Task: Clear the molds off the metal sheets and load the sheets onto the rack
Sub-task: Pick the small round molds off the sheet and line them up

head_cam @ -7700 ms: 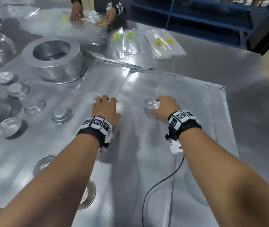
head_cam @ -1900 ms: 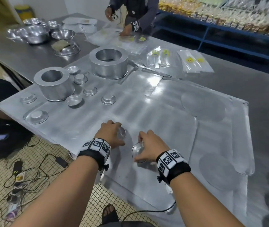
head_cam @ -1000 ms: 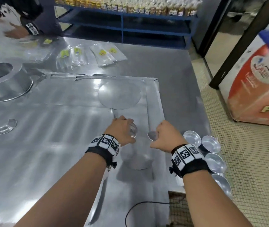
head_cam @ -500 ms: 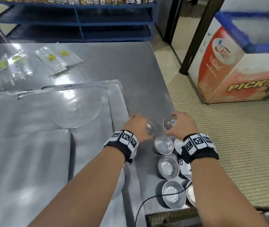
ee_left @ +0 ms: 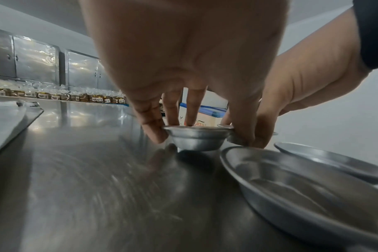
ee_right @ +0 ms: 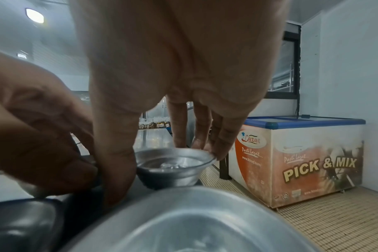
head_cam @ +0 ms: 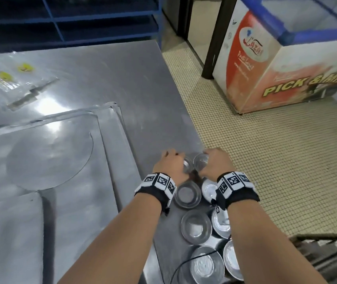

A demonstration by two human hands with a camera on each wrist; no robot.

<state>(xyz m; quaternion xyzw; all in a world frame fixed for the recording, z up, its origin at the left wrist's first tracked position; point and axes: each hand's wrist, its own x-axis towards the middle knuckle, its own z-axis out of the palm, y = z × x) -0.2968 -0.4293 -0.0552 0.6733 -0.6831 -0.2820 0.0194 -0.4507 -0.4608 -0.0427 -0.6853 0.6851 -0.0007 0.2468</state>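
Each hand holds a small round aluminium mold by its rim, low over the steel table near its right edge. My left hand (head_cam: 170,165) (ee_left: 196,134) pinches the left mold (head_cam: 187,166) (ee_left: 197,140), whose base is at the table top. My right hand (head_cam: 214,162) (ee_right: 173,162) pinches the right mold (head_cam: 200,162) (ee_right: 173,168) right beside it. Several larger molds (head_cam: 195,226) (ee_left: 302,192) stand in a double row just behind the hands. The stacked metal sheets (head_cam: 40,160) lie to the left, with a flat round disc (head_cam: 48,158) on top.
The table edge (head_cam: 202,144) runs right beside my right hand, with tiled floor beyond. A chest freezer (head_cam: 286,64) (ee_right: 298,160) marked "PICK & MIX" stands on the floor. Clear packets (head_cam: 9,83) lie at the far left. Blue shelving (head_cam: 71,19) stands behind the table.
Both hands carried the two small molds from the sheets rightward to the table's right edge and lowered them in front of the row of larger molds.
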